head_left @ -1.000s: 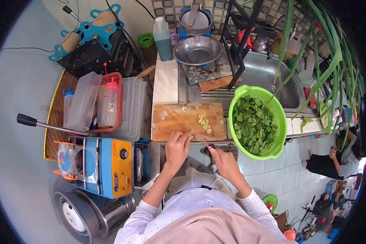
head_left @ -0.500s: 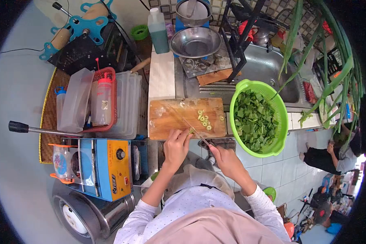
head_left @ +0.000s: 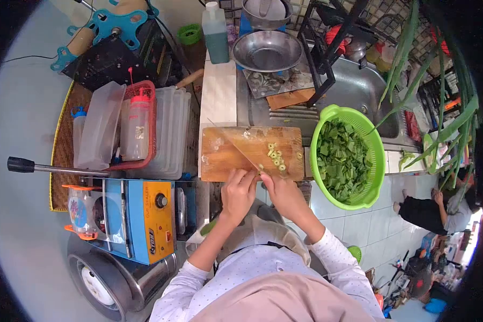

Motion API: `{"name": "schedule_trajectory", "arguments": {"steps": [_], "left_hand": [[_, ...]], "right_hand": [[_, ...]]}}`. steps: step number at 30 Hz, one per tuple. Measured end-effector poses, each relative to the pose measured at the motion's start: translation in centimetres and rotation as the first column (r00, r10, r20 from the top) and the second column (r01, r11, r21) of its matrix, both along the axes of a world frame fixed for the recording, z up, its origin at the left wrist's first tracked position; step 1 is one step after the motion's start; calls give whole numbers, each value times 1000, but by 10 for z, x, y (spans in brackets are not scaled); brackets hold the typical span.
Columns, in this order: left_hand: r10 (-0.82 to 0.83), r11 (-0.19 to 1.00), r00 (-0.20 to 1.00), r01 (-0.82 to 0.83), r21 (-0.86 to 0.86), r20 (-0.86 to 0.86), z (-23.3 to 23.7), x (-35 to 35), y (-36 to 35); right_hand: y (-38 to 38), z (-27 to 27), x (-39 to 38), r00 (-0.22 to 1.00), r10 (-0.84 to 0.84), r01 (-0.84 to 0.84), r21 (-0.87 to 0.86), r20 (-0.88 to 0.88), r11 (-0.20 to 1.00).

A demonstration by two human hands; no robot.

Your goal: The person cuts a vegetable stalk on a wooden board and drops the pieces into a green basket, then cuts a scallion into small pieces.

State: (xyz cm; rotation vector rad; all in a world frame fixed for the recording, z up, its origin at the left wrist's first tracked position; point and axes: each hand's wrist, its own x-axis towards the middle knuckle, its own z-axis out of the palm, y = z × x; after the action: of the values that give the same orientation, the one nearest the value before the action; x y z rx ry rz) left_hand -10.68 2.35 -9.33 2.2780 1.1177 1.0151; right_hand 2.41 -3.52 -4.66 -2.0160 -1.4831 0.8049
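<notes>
My right hand (head_left: 287,197) is closed round the handle of a kitchen knife (head_left: 233,145). The long thin blade slants up and left across a wooden cutting board (head_left: 220,161), its tip past the board's far edge. My left hand (head_left: 238,194) is beside it at the board's near edge, fingers curled together on a small pale green vegetable piece (head_left: 261,167), mostly hidden by the fingers. Several pale green cut rings (head_left: 276,155) lie on the board's right part. Right of the board, a bright green plastic colander (head_left: 380,161) holds chopped leafy greens (head_left: 341,161).
Behind the board are a metal bowl (head_left: 267,51), a bottle of green liquid (head_left: 216,37) and a sink (head_left: 354,86). Long green leaves (head_left: 413,48) hang at upper right. A cup sealer (head_left: 158,220) and plastic containers (head_left: 172,134) stand left. Another person (head_left: 429,212) is far right.
My right hand has moved up and left, close to my left hand, and the knife has shifted up and left with it. The whole view has shifted slightly.
</notes>
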Motion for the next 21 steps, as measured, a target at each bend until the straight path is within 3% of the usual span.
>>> {"name": "schedule_trajectory", "arguments": {"steps": [6,8,15,18,21], "left_hand": [[76,995,997,-74,-69,29,6,4,-2],[67,996,998,-66,-58,14,1,2,-2],[24,995,999,-27,-93,-42,8,1,1],[26,992,999,-31,-125,-41,13,2,-2],[17,995,997,-24,-95,-72,11,0,-4]], "right_hand": [[-29,-7,12,1000,23,-22,-60,7,998],[-45,0,19,998,-30,16,-226,-61,974],[-16,-3,16,999,-30,24,-156,-34,988],[-19,2,25,995,8,-13,-48,-100,999],[-33,-5,26,994,-7,-12,-175,-110,984]]}}
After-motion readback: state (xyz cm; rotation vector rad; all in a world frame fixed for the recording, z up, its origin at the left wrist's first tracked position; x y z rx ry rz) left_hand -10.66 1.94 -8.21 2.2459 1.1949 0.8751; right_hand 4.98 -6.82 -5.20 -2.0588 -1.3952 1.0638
